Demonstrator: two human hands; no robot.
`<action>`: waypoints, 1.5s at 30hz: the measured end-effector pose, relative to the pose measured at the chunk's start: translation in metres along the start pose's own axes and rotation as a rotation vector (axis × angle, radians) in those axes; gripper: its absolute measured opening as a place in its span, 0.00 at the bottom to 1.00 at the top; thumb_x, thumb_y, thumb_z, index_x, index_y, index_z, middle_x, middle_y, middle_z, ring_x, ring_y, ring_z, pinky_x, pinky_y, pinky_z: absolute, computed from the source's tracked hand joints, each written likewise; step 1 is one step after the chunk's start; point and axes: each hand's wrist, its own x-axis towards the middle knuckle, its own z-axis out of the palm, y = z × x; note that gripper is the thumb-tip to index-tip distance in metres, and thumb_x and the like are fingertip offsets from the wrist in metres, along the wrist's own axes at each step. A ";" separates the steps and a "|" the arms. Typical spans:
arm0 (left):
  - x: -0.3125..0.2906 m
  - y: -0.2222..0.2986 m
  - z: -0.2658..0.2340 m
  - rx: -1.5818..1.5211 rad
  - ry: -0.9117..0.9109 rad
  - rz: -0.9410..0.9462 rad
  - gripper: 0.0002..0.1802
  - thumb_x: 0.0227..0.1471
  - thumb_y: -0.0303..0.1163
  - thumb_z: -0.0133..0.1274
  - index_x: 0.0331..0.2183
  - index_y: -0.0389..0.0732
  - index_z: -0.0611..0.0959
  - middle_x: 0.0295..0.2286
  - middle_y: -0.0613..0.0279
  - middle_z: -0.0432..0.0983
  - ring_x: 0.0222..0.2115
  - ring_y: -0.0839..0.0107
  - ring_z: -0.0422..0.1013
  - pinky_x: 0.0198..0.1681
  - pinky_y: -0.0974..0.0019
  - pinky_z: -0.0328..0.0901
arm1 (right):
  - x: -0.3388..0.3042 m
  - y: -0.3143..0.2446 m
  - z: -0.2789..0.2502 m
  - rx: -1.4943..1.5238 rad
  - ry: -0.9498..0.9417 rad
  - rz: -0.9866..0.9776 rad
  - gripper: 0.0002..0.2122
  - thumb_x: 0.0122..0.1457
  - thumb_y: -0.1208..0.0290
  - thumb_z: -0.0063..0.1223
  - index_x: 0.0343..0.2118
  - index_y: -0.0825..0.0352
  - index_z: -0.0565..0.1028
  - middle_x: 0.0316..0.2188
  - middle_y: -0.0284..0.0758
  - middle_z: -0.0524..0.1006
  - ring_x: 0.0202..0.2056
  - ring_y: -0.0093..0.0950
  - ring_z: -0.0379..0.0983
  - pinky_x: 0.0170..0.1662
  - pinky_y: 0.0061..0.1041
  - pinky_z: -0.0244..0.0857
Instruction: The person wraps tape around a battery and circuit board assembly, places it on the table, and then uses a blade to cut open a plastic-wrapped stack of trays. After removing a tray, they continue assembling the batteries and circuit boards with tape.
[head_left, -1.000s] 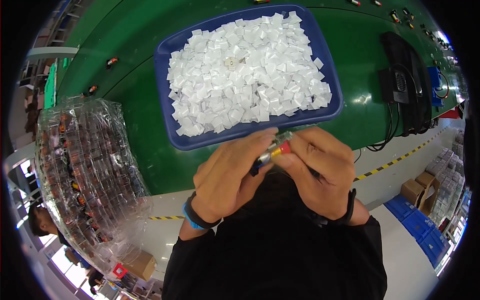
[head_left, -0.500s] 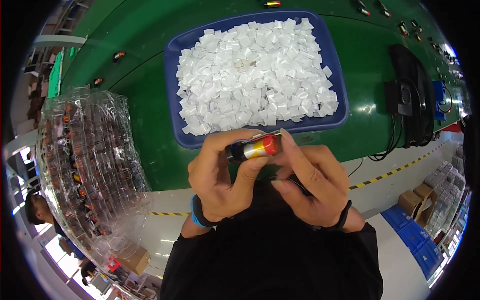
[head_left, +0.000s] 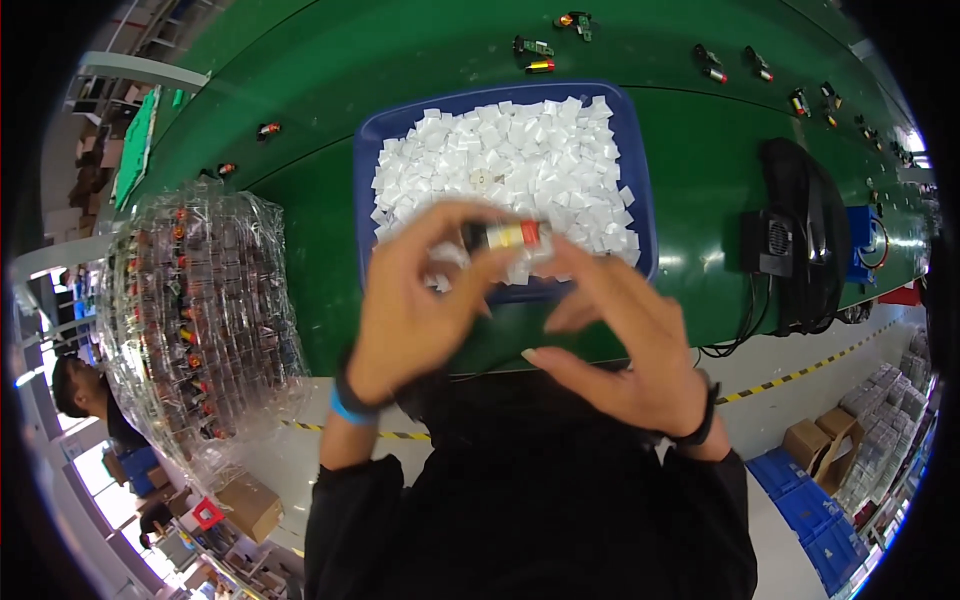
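Left hand (head_left: 415,310) pinching the cylinder (head_left: 508,236) (black, yellow, red; blurred) between thumb and fingers, over the near half of the tub (head_left: 636,150). Right hand (head_left: 640,350) spread, thumb well off the fingers, nothing visible in it; fingertips just beside the cylinder's red end, can't tell if touching.

This piece: in hand, not set down; can't tell if work on it is complete.

Tub sits by the counter's (head_left: 690,180) near edge, heaped with white squares (head_left: 500,140); supply looks far from used up.

Clear stack (head_left: 205,310) by the counter's near left corner, orange bits inside: probably pieces done, can't count.

Farther: small unit (head_left: 268,131) loose, counter's left side. Past tub's far edge: second cylinder (head_left: 540,66), green board (head_left: 537,47). More loose parts (head_left: 715,74) toward far right. I'd say plenty left.
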 end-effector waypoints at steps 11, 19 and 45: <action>0.328 -0.074 -0.109 0.905 -0.149 -0.334 0.24 0.54 0.53 0.57 0.41 0.42 0.84 0.38 0.68 0.79 0.39 0.77 0.70 0.37 0.70 0.63 | -0.027 -0.025 -0.099 -0.276 0.195 -0.161 0.20 0.48 0.75 0.67 0.45 0.73 0.75 0.33 0.35 0.78 0.30 0.31 0.76 0.31 0.24 0.69; 0.391 -0.092 -0.081 1.030 0.046 0.487 0.28 0.51 0.60 0.55 0.35 0.42 0.86 0.33 0.51 0.82 0.37 0.55 0.77 0.43 0.50 0.67 | 0.008 -0.054 -0.074 -0.380 0.389 -0.181 0.19 0.46 0.75 0.68 0.42 0.71 0.76 0.34 0.36 0.78 0.31 0.33 0.75 0.29 0.27 0.69; 0.092 0.011 -0.058 0.259 -0.044 0.541 0.09 0.44 0.17 0.63 0.30 0.39 0.81 0.39 0.58 0.76 0.38 0.69 0.76 0.34 0.70 0.73 | 0.110 0.036 0.009 -0.421 0.141 -0.076 0.19 0.43 0.80 0.68 0.43 0.67 0.80 0.30 0.35 0.76 0.29 0.25 0.74 0.24 0.21 0.65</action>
